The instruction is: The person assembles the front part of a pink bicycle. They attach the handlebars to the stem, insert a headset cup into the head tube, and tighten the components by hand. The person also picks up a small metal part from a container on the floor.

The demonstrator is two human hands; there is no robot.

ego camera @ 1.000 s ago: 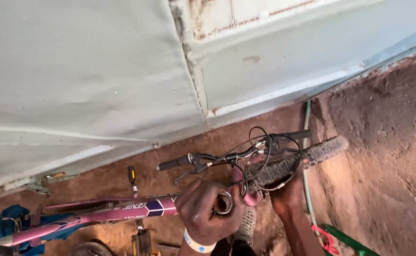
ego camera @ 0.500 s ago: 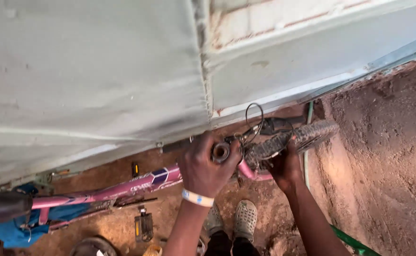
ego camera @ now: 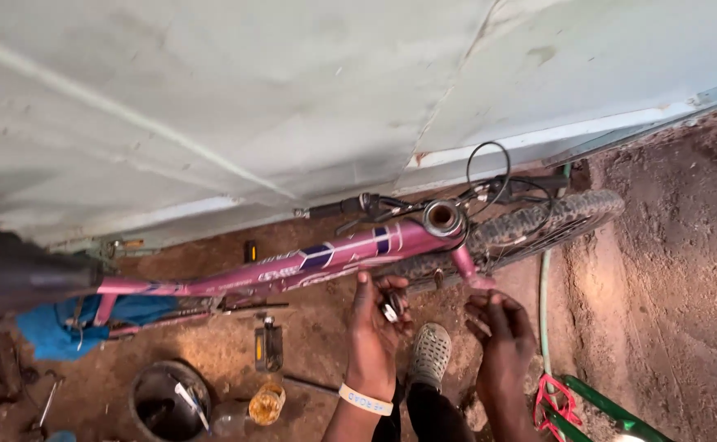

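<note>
Pink metal bicycle frame (ego camera: 309, 262) lying along the pale wall, open head tube (ego camera: 442, 218) facing up. Left hand (ego camera: 375, 323) just under it, fingers closed on a small metal ring part (ego camera: 390, 309). Right hand (ego camera: 499, 327) loosely curled, holding nothing, near the knobby front tyre (ego camera: 538, 225). Round dark bucket (ego camera: 166, 399) on the dirt with tools inside; small amber jar (ego camera: 266, 403) beside it, contents unclear.

The bicycle frame (ego camera: 293, 266) is pink-magenta with dark blue and white bands — its head tube (ego camera: 442, 218) ring is silver. The tyre (ego camera: 538, 221) is grey-black with knobby pattern. The wall (ego camera: 293, 98) is pale green, the ground (ego camera: 669, 278) reddish-brown. The wristband (ego camera: 367, 400) is white, the cloth (ego camera: 51, 331) blue.
</note>
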